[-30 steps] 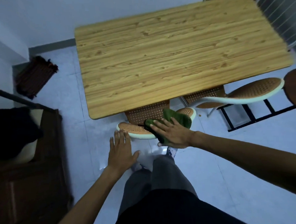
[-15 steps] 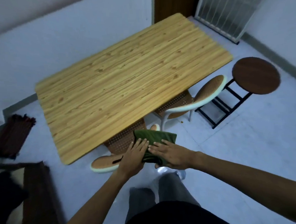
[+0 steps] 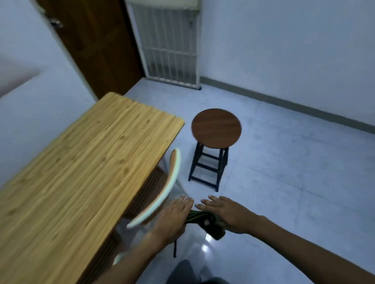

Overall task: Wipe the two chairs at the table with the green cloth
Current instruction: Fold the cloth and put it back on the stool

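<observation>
Pale grey tiled floor (image 3: 292,179): carries light wooden plank-grain worktop (image 3: 75,180), round dark-brown black-legged stool (image 3: 216,127), white-rimmed woven chair (image 3: 173,175) tucked under worktop edge. Worktop surface bare, apparently; view blurred.

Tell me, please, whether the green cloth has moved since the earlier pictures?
Yes. The green cloth has left the first chair's backrest; it is now held between both hands beside the second chair, nearer the round stool.

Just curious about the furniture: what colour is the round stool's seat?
Dark reddish-brown, wood-look, on black legs: the stool, seen in the head view.
</observation>
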Motion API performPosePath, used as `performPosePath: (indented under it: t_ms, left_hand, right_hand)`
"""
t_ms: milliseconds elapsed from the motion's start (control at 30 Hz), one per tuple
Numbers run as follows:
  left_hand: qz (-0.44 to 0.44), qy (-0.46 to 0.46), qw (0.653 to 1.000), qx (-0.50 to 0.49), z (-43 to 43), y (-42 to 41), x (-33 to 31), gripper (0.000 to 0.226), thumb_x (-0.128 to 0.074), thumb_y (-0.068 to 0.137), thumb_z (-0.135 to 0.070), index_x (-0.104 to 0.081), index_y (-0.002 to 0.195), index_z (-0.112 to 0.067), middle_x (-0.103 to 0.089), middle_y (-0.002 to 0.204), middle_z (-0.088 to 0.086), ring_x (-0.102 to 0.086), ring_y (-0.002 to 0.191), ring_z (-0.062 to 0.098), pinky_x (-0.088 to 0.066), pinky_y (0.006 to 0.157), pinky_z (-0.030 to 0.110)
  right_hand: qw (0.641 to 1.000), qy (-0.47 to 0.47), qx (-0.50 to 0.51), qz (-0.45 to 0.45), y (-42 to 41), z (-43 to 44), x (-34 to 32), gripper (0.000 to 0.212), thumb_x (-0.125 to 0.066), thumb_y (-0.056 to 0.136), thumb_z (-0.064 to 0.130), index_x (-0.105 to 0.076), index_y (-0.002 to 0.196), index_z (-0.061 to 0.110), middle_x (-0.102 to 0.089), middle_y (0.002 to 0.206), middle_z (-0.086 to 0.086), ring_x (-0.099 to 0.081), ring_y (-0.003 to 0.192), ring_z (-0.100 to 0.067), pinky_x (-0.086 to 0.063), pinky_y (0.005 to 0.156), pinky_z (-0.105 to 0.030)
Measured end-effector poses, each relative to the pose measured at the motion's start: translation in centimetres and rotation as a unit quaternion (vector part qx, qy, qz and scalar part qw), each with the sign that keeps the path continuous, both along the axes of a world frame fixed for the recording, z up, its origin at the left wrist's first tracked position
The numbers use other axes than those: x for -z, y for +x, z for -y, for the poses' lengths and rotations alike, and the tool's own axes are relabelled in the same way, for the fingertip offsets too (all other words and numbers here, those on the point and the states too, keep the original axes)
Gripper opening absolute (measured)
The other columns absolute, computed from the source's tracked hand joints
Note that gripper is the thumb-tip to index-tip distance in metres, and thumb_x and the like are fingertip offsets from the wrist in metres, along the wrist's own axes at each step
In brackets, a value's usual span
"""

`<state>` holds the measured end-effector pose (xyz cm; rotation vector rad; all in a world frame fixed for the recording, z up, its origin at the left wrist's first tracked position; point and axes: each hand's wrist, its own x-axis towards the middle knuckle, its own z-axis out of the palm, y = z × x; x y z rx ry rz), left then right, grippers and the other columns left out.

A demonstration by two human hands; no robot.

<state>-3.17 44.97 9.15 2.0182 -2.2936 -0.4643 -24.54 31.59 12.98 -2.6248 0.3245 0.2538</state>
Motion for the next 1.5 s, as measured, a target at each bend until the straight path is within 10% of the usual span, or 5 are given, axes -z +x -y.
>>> performPosePath:
  t_ms: [200, 300, 633, 1267, 1500]
  left_hand:
    - [-0.057, -0.006, 0.998, 0.011, 17.8, -0.9, -2.5, 0.044, -0.049, 0.077, -0.004, -0.056, 0.121, -0.005, -0.062, 0.113, 0.02, -0.06, 0.102, 0.041, -0.052, 0.08, 0.049]
    - [-0.026, -0.017, 1.0, 0.002, 28.2, 0.6, -2.6, 0.058, -0.05, 0.08, -0.001, -0.048, 0.137, -0.005, -0.054, 0.134, 0.02, -0.048, 0.125, 0.041, -0.038, 0.102, 0.048]
    - [0.04, 0.0, 0.999, 0.012, 50.1, 8.4, 3.9, 0.067, -0.049, 0.066, -0.011, -0.056, 0.132, 0.001, -0.06, 0.133, 0.019, -0.055, 0.124, 0.041, -0.044, 0.103, 0.056]
    - [-0.009, 0.194, 0.979, -0.055, 50.4, 7.8, 16.9, 0.103, -0.047, 0.079, -0.078, -0.019, 0.156, -0.016, -0.011, 0.164, 0.014, -0.005, 0.15, 0.035, -0.012, 0.119, 0.06]
    - [0.04, 0.21, 0.971, -0.108, 47.1, 7.6, 14.2, 0.117, -0.046, 0.064, -0.085, -0.022, 0.154, -0.015, -0.021, 0.161, 0.017, -0.015, 0.148, 0.038, -0.003, 0.117, 0.058]
  right_hand:
    - [0.98, 0.059, 0.174, 0.071, -1.7, 13.5, -2.2, 0.067, -0.029, 0.092, 0.06, -0.045, 0.144, 0.022, -0.06, 0.129, -0.009, -0.057, 0.11, -0.033, -0.046, 0.093, -0.038]
    - [0.972, 0.032, 0.217, 0.085, -0.1, 23.4, -1.3, 0.06, -0.04, 0.091, 0.057, -0.046, 0.143, 0.028, -0.059, 0.134, -0.006, -0.057, 0.117, -0.027, -0.038, 0.099, -0.023]
    - [0.985, -0.1, 0.131, 0.048, 7.6, 47.3, 7.1, 0.056, -0.037, 0.099, 0.057, -0.02, 0.151, 0.045, -0.029, 0.158, -0.014, -0.024, 0.145, -0.037, -0.027, 0.115, -0.052]
    - [0.989, -0.021, -0.012, -0.147, 9.0, 51.2, 19.9, 0.113, -0.035, 0.067, 0.096, -0.011, 0.155, 0.031, -0.008, 0.162, -0.018, -0.004, 0.148, -0.041, -0.013, 0.112, -0.064]
    - [0.96, -0.055, -0.018, -0.274, 10.5, 51.2, 18.8, 0.132, -0.057, 0.036, 0.093, -0.043, 0.145, 0.021, -0.043, 0.144, -0.03, -0.046, 0.128, -0.05, -0.039, 0.095, -0.071]
